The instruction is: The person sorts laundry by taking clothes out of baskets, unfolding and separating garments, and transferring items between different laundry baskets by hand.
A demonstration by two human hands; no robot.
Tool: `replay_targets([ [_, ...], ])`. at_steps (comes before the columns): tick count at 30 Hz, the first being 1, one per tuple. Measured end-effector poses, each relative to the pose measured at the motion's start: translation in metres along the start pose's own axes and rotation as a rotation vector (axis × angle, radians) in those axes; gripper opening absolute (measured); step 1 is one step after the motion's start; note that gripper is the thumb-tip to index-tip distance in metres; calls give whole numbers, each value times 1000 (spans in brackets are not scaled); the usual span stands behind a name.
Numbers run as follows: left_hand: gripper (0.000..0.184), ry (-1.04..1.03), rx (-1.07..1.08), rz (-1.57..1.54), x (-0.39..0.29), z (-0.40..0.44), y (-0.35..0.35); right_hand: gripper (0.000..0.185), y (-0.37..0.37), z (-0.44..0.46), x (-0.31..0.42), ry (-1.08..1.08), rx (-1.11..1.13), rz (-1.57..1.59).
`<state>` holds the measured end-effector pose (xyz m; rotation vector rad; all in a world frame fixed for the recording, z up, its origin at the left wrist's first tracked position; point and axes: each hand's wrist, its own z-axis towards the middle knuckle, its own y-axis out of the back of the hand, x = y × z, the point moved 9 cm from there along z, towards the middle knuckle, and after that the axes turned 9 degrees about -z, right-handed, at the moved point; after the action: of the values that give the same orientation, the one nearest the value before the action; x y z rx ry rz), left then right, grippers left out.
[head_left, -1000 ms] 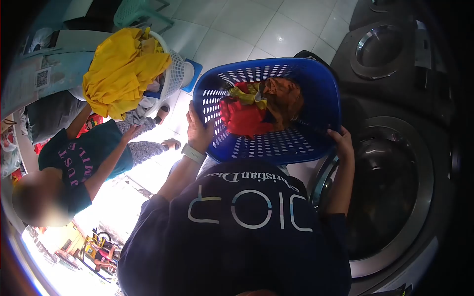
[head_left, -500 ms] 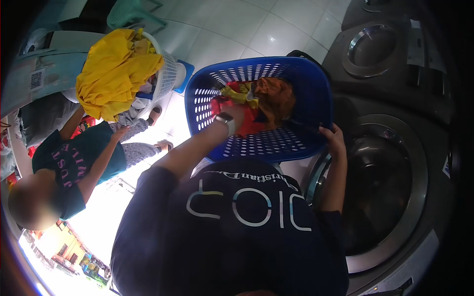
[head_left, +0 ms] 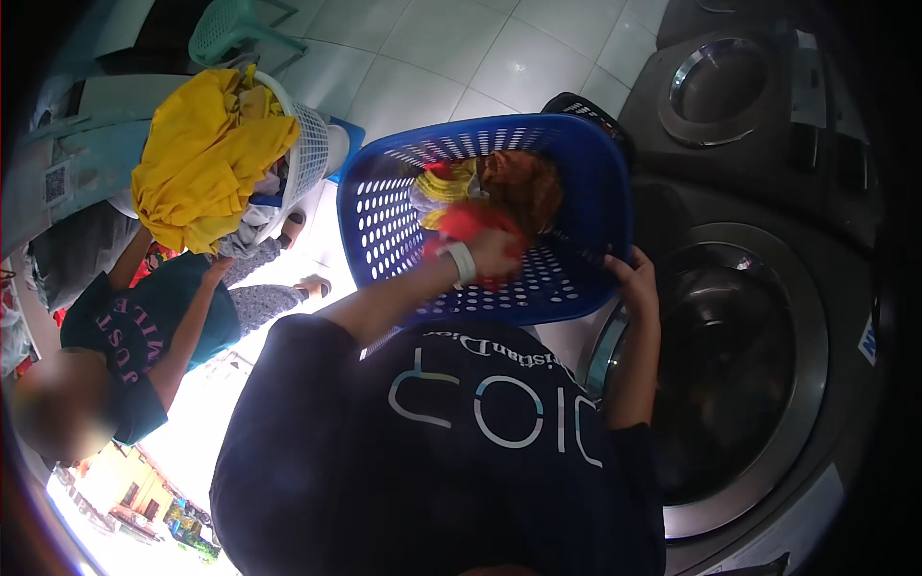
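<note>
A blue laundry basket [head_left: 588, 187] with slotted walls is tilted in front of me, clothes inside it. My left hand [head_left: 497, 253], with a white band at the wrist, is inside the basket, closed on a red cloth [head_left: 468, 221] that is blurred by motion. Just beyond lie a yellow and grey striped cloth [head_left: 448, 192] and a rust-brown cloth [head_left: 523, 188]. On the right, the fingers of my right hand [head_left: 632, 279] are closed over the basket's rim.
Front-loading machines [head_left: 744, 374] line the right side, the nearest with a round glass door. On the left, a person in a green shirt [head_left: 158, 331] is beside a white basket [head_left: 309, 144] heaped with yellow cloth [head_left: 206, 158]. A green plastic chair [head_left: 226, 34] stands behind.
My left hand has moved right inside the basket with the red cloth, exposing more of the striped cloth. The basket sits slightly farther left in view; my right hand stays on its rim.
</note>
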<state>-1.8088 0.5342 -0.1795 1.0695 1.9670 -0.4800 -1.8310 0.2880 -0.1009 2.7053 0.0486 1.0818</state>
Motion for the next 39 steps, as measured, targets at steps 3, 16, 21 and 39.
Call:
replay_targets([
  [3,34,-300,198,-206,-73,-16,-42,28,3,4,-8,-3,-2,12],
  [16,52,-104,-557,298,111,184,86,27,0,3,2,-32,-18,-10],
  [21,47,-288,-441,489,21,159,57,27,0,3,2,-38,-21,-26],
  [39,41,-492,-185,-5,-124,-129,133,27,-4,-1,5,-33,62,22],
])
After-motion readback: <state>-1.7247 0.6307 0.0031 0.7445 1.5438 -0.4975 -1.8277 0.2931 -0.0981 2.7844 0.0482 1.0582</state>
